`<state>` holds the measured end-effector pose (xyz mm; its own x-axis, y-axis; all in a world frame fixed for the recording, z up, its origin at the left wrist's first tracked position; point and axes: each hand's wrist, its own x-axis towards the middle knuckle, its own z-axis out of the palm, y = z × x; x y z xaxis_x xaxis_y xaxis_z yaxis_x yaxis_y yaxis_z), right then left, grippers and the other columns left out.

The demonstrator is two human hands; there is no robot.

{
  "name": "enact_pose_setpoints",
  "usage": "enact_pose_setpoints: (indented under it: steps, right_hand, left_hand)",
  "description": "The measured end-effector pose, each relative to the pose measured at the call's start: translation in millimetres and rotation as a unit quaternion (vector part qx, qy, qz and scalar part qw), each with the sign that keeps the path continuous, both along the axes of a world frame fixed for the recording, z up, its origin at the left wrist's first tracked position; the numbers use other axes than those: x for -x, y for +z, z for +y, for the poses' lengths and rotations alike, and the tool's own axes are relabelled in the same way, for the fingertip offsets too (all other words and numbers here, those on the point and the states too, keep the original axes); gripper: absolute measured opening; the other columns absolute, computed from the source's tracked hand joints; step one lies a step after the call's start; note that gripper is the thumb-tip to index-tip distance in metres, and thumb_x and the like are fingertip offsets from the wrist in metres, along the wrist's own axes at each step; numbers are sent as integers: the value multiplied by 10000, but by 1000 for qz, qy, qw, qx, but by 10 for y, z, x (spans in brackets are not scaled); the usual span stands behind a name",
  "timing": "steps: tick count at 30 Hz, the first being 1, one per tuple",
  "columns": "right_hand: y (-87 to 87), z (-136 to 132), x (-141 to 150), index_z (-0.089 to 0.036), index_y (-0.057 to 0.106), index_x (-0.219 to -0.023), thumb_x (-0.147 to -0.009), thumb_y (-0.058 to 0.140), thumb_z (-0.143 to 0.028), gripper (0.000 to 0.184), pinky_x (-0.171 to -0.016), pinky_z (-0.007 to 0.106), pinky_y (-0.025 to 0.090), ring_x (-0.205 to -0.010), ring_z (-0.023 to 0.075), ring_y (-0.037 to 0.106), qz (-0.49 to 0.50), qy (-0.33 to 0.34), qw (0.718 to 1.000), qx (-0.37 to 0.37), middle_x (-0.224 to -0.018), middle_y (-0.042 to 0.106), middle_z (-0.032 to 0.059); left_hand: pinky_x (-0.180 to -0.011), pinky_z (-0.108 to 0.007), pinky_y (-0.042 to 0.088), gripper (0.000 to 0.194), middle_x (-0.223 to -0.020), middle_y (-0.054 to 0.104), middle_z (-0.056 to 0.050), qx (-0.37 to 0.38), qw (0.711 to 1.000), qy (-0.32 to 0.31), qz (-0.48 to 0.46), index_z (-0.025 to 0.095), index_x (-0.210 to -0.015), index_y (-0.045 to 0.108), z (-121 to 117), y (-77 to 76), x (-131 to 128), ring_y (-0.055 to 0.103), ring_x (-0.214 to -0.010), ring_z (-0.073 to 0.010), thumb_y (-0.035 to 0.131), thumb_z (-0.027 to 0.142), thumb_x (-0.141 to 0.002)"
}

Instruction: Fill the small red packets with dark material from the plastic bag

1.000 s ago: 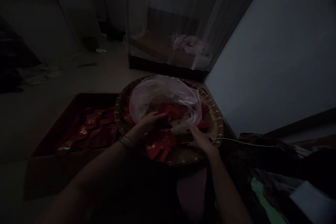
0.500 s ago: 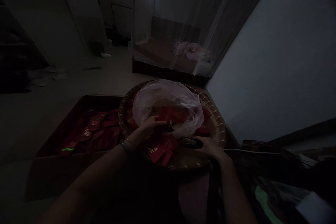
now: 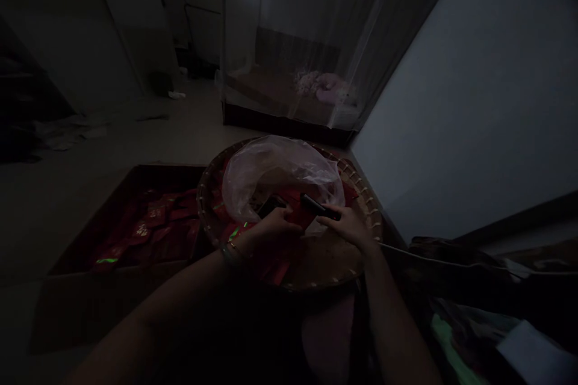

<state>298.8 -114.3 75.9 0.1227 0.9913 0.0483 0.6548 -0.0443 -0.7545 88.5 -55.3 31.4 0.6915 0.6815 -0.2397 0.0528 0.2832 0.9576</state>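
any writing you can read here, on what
Nothing can be read for certain.
Red envelopes in the box: gold characters, too dark and blurred to read.
Red envelope in the basket: too dark, no print can be made out.
Black object in the right hand: no marking shows.

1. Your right hand (image 3: 347, 225) grips a black object (image 3: 320, 207) above a woven tray (image 3: 327, 267).
2. Your left hand (image 3: 277, 225), bangles (image 3: 229, 254) at the wrist, reaches a dark piece (image 3: 271, 205) beside a plastic bag (image 3: 266, 180), with red envelopes (image 3: 293, 204) in the tray.
3. At left, a cardboard box (image 3: 90, 307) holds more red envelopes.
4. Beyond, a mesh net (image 3: 289, 42) hangs.
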Motion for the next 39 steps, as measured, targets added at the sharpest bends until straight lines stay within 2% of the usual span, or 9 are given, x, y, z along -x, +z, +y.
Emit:
enact_pose_setpoints:
  steps: [4, 11, 14, 23, 28, 32, 34, 37, 39]
  right_hand:
    - [14, 34, 6, -200, 746, -983, -685, 706, -458, 397, -664, 341, 478, -759, 256, 643, -29, -27, 999, -18, -780, 717, 48]
    - [25, 36, -23, -203, 734, -985, -669, 720, -442, 396, -676, 307, 469, -788, 229, 634, -3, 29, 1000, 2, -873, 715, 42]
    - [15, 53, -1, -198, 740, -916, -693, 690, -449, 340, -665, 286, 459, -774, 217, 628, -10, 36, 999, 2, -812, 712, 25]
    - [-17, 54, 83, -195, 710, -1007, -717, 666, -452, 390, -692, 282, 462, -828, 220, 633, -20, 33, 999, -9, -893, 715, 36]
    - [-22, 58, 139, -183, 703, -1010, -734, 641, -458, 395, -658, 285, 475, -764, 207, 634, -22, 34, 999, -7, -864, 709, 42]
    - [-19, -40, -48, -180, 675, -1085, -716, 651, -463, 465, -717, 302, 497, -824, 220, 641, -14, 36, 999, 3, -945, 702, 46]
    - [-64, -127, -214, -185, 686, -1074, -694, 678, -426, 449, -803, 325, 492, -914, 246, 639, -28, 73, 996, 33, -987, 707, 49]
    - [-223, -248, -425, -190, 700, -1063, -620, 727, -320, 462, -856, 338, 481, -963, 268, 639, -64, 161, 973, 151, -1015, 716, 51]
    - [-352, -294, -493, -194, 705, -1059, -587, 734, -250, 476, -853, 333, 482, -956, 269, 647, -105, 176, 954, 218, -1027, 719, 59]
  left_hand:
    - [-521, -215, 446, 263, -700, 675, -16, -7, 1000, -6, 1, 123, -841, 680, -14, -28, -48, 608, -574, -139, 753, 221, -609]
    - [-525, -206, 435, 306, -694, 657, -8, -38, 999, 3, 38, 104, -840, 680, 41, -110, -26, 583, -572, -124, 766, 239, -579]
    - [-530, -208, 431, 338, -705, 653, -7, -46, 998, -1, 51, 101, -868, 683, 58, -71, -21, 570, -567, -115, 767, 244, -573]
    - [-546, -218, 426, 355, -654, 629, -1, -8, 999, -8, 48, 79, -882, 691, -27, 191, 43, 539, -534, -103, 754, 228, -566]
    - [-568, -221, 442, 328, -684, 653, -16, -25, 999, -6, 42, 87, -888, 695, -6, 153, 89, 562, -566, -114, 739, 210, -587]
    - [-626, -239, 471, 370, -767, 683, -24, -30, 999, -19, 29, 111, -937, 695, 97, 82, 203, 600, -635, -135, 754, 237, -594]
    - [-639, -237, 472, 430, -803, 688, -22, -32, 998, -25, 40, 118, -971, 691, 158, 79, 290, 608, -665, -140, 777, 237, -567]
    - [-633, -230, 464, 481, -808, 686, -26, -16, 998, -39, 45, 115, -989, 686, 227, 113, 411, 608, -666, -138, 802, 277, -552]
    - [-583, -219, 442, 450, -758, 673, -32, -4, 998, -36, 50, 104, -946, 688, 256, 137, 470, 591, -619, -128, 786, 363, -592]
